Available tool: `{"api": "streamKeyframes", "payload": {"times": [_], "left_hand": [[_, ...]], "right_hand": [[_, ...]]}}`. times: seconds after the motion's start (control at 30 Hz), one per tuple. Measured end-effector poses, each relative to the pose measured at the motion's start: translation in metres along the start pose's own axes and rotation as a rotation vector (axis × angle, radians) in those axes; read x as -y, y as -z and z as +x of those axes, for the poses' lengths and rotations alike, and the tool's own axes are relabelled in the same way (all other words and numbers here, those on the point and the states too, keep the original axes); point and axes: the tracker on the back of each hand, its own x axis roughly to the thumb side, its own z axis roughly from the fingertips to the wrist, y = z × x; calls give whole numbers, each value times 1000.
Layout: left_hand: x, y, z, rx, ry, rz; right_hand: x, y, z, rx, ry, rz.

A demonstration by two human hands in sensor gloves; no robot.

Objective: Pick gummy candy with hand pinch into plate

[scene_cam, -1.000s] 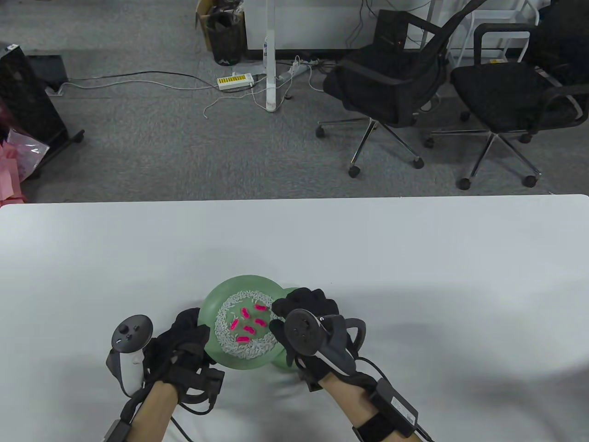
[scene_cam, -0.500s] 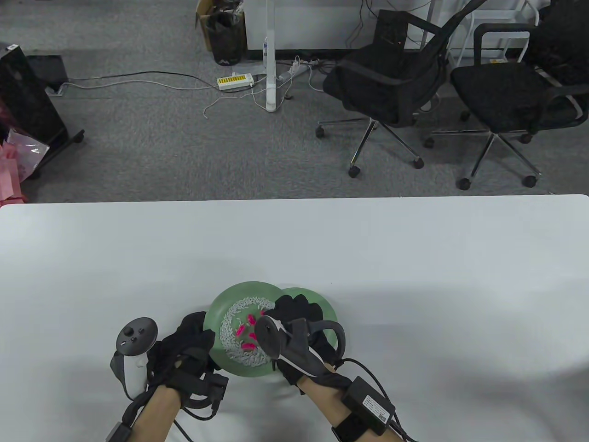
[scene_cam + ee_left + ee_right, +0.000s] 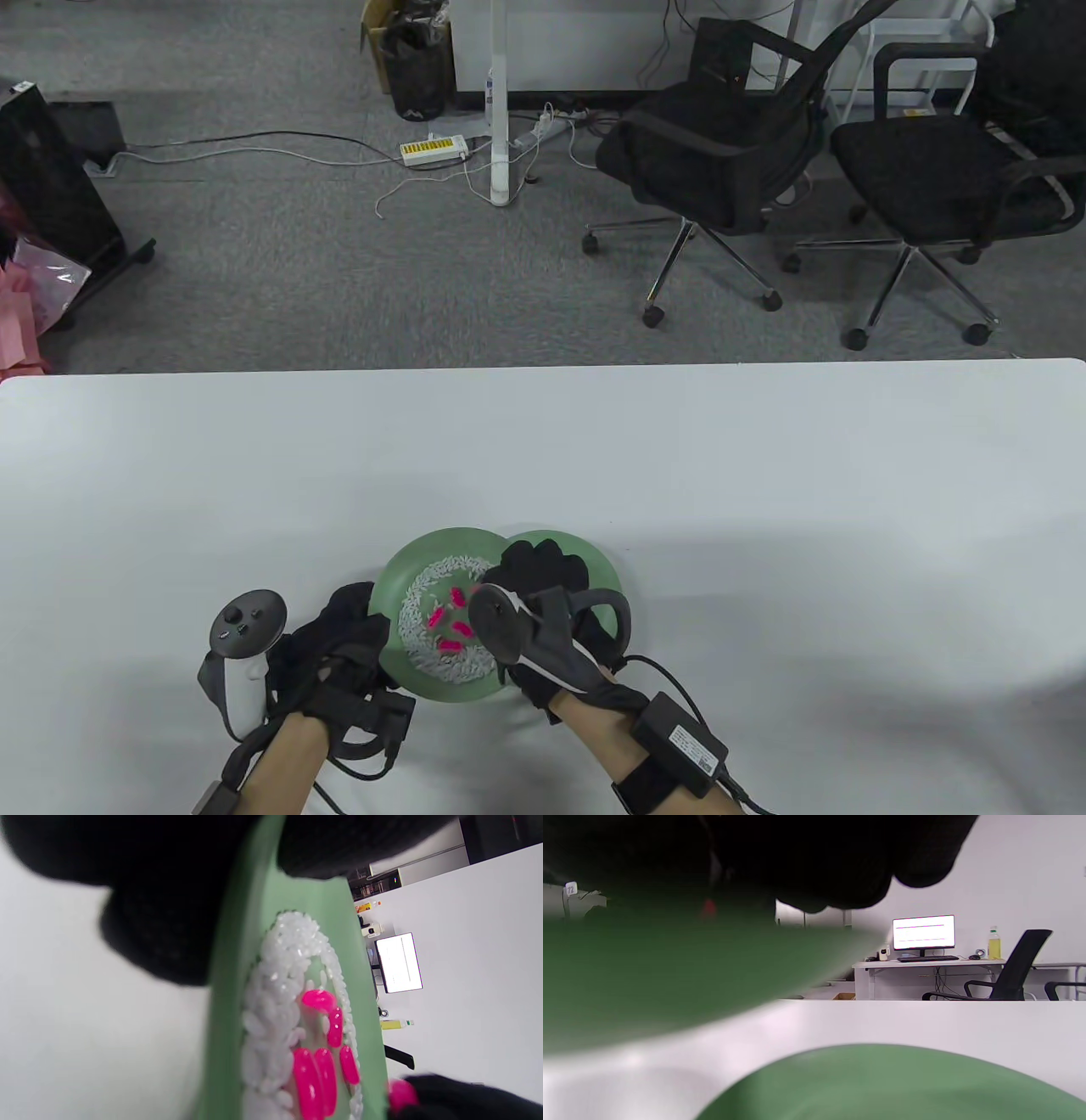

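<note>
**Pink gummy pinched over the rice plate**

The black knit-gloved right hand (image 3: pixel 543 594) pinches a glossy pink gummy candy (image 3: pixel 401 1092) at its fingertips, beside the lifted green plate (image 3: pixel 399 569). The left hand (image 3: pixel 344 632) grips that plate's rim; white rice grains (image 3: pixel 271 984) ring more oblong gummies (image 3: pixel 316 1079). A second smooth green plate (image 3: pixel 895 1086) rests on the white surface (image 3: pixel 764 475).

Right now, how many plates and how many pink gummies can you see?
Green plates: 2, the rice plate and the bare plate
Pink gummies: 6, five on the rice plate, one at the right hand fingertips
Total: 8
</note>
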Motion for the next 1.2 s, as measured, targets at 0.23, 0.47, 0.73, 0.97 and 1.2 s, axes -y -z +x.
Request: {"api": "streamKeyframes", "payload": {"times": [0.23, 0.47, 0.73, 0.97, 1.2], "left_hand": [[-12, 10, -10, -21, -13, 22], [-14, 15, -16, -31, -26, 26], [-17, 19, -19, -33, -23, 31], [-18, 22, -22, -35, -17, 31], [-16, 23, -23, -34, -9, 21]], "right_hand": [[-7, 17, -57, -181, 43, 9], [-63, 17, -69, -173, -96, 256], [-82, 10, -55, -83, -248, 311], [-82, 6, -51, -64, -332, 290], [-26, 14, -44, -126, -74, 44]]}}
